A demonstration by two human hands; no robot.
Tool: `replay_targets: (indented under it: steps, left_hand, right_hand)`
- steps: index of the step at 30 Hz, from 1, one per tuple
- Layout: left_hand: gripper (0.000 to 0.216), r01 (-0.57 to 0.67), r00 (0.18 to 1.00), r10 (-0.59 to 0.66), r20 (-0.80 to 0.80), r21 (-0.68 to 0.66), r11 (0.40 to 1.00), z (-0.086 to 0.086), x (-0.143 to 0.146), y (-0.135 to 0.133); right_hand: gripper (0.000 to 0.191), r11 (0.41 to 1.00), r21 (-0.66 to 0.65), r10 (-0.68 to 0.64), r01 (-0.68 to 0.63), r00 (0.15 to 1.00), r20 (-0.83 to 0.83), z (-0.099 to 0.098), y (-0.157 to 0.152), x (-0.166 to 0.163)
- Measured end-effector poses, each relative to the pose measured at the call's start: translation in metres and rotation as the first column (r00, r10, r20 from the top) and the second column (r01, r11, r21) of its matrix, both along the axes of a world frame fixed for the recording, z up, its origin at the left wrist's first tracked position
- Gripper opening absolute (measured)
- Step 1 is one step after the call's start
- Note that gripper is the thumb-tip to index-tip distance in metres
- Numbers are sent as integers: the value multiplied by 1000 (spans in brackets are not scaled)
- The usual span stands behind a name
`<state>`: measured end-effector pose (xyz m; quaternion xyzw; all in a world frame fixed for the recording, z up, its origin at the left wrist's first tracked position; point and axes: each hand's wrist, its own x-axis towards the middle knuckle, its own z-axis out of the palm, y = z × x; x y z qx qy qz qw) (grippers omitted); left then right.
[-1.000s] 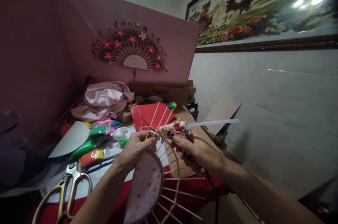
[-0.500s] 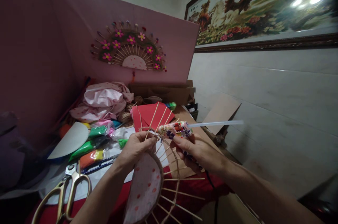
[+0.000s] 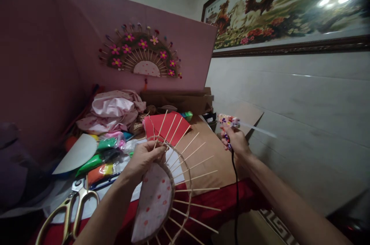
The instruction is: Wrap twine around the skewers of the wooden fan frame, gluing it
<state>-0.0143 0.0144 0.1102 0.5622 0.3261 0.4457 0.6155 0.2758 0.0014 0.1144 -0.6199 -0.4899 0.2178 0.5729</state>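
My left hand (image 3: pixel 148 156) pinches the upper end of a stick fan (image 3: pixel 154 202), at the twine and thin sticks. The fan has a half-round centre covered in pale cloth with reddish dots; wooden sticks (image 3: pixel 199 190) spread out from it, and a twine arc (image 3: pixel 189 173) crosses them. Out to the right, my right hand (image 3: pixel 235 139) is wrapped around a glue gun (image 3: pixel 229 121) with a flowery cover. A clear glue stick (image 3: pixel 260 130) juts from its rear, and a black cord (image 3: pixel 235 198) hangs below. The gun is apart from the fan.
Gold-handled scissors (image 3: pixel 68 210) lie at the lower left, near bags of coloured clay (image 3: pixel 91 164) and a white half-disc (image 3: pixel 76 154). Red sheets (image 3: pixel 156 125) and brown board (image 3: pixel 208 141) lie behind the fan. A finished flowered fan (image 3: pixel 143 52) hangs on the pink panel.
My right hand has carried the glue gun away from the fan's twine, to the right and slightly up. My left hand keeps its grip, and the fan has shifted slightly left.
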Motion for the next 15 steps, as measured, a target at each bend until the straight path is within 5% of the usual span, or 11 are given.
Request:
replay_targets:
  steps: [2,3,10,13,15]
  left_hand:
    - [26,-29,1000,29,5,-22,999,3,-2,0]
    - [25,-41,999,41,3,-35,999,4,-3,0]
    - [22,-41,999,44,31,-78,996,3,-5,1]
    - [23,-27,999,28,17,-65,998,1,-5,2]
    - [24,-18,1000,18,2,-55,998,1,-4,2]
  right_hand:
    - [38,947,-269,-17,176,863,506,-17,16,17]
    - [31,931,-301,0,208,824,567,-26,22,21]
    - [42,927,-320,106,195,683,723,-61,34,-3]
    - [35,932,-253,47,258,608,793,-51,32,-6]
    - [28,945,-66,-137,321,570,810,-32,23,-7]
